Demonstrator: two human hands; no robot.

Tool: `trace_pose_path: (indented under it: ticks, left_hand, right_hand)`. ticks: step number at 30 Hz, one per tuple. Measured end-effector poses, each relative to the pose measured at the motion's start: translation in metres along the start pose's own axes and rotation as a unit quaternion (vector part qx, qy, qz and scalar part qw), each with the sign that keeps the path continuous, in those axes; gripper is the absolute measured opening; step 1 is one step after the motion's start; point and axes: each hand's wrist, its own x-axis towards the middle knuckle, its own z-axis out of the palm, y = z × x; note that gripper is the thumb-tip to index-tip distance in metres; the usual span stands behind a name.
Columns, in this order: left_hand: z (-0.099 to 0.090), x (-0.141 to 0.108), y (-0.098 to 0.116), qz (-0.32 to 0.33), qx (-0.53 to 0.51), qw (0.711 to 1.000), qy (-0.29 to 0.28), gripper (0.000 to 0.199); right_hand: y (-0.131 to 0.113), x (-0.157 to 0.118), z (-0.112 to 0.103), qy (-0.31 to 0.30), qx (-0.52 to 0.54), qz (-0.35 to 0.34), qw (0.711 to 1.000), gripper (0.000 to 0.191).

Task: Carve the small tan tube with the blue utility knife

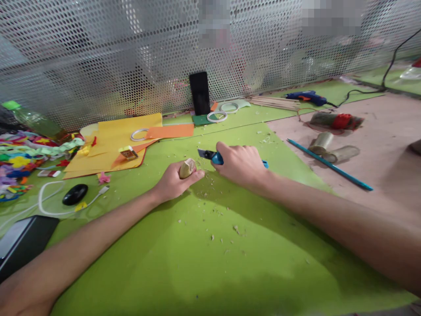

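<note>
My left hand (173,181) is wrapped round a short piece of wood (187,170), pale and cut at its upper end; the rest of it is hidden in my palm. Just to the right, my right hand (241,164) grips a blue utility knife (217,158), its blade out and pointing left. The blade tip is close to the wood but apart from it. Small wood shavings (236,229) lie scattered below and around both hands on the green mat (158,254).
A black phone (200,93) leans against the perforated metal screen (164,57). To the left lie yellow paper (112,131), a matchbox (128,152), a black mouse (75,194) and a cable. On the right are a blue stick (332,166), cut wood pieces (340,153) and a glue gun (307,97).
</note>
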Motion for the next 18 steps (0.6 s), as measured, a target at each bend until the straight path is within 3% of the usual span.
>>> trace_pose_path:
  ticks: [4,10,12,14,18]
  left_hand:
    - [-0.0013,0.0008,-0.0008,0.0,-0.073,0.997,-0.012,0.027]
    - [-0.0023,0.0002,-0.0036,0.049,-0.161,0.985,-0.037,0.015]
    - [-0.0008,-0.0008,-0.0031,0.072,-0.132,0.988,-0.019,0.012]
    - [0.0012,-0.0014,-0.0014,0.128,-0.041,0.991,0.023,0.015]
    - [0.0041,-0.0008,0.0004,0.252,0.113,0.958,0.069,0.018]
  right_hand:
    - [0.0106,0.0044,0.0015,0.02,0.02,0.02,0.999,0.028]
    - [0.0088,0.0003,0.0076,0.059,0.039,-0.046,0.996,0.026]
    - [0.0085,-0.0013,0.0064,0.079,0.045,-0.06,0.994,0.029]
    - [0.0095,-0.0022,0.0041,0.097,0.064,-0.067,0.991,0.037]
    - [0.0128,-0.0031,-0.0006,0.112,0.127,-0.079,0.982,0.046]
